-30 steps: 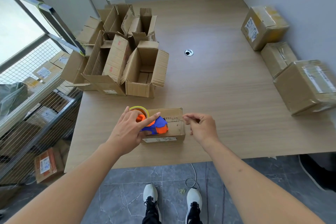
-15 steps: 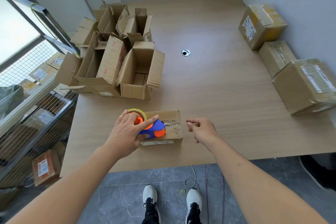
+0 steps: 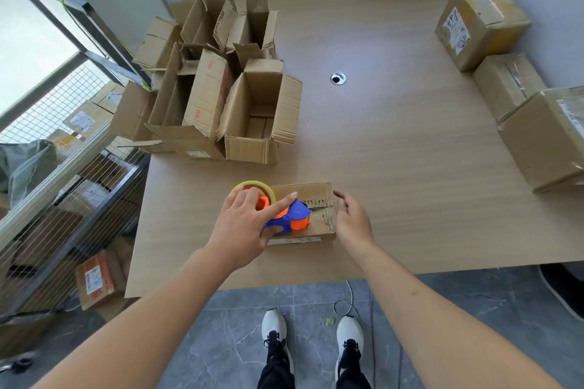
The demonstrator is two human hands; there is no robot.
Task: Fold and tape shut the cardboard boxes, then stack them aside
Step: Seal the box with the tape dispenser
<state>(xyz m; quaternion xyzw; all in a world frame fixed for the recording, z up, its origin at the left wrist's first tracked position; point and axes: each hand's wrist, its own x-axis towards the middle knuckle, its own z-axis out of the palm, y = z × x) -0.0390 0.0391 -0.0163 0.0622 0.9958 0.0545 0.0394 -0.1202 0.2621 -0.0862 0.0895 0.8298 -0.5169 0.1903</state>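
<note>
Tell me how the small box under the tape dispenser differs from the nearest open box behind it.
The small box has its flaps folded shut; the open box has flaps standing up. The small box looks smaller and lower. Both hands work at the small box; nothing touches the open box. Both are brown cardboard on the table.

The left hand (image 3: 245, 224) covers most of the tape dispenser (image 3: 289, 217) and the left half of the small box (image 3: 316, 211) under it, so the tape's end cannot be seen. The right hand (image 3: 350, 221) hides that box's right end (its fingertips too). Far right of it, the nearest taped box (image 3: 546, 139) is cut off by the frame edge; its label is unreadable.
</note>
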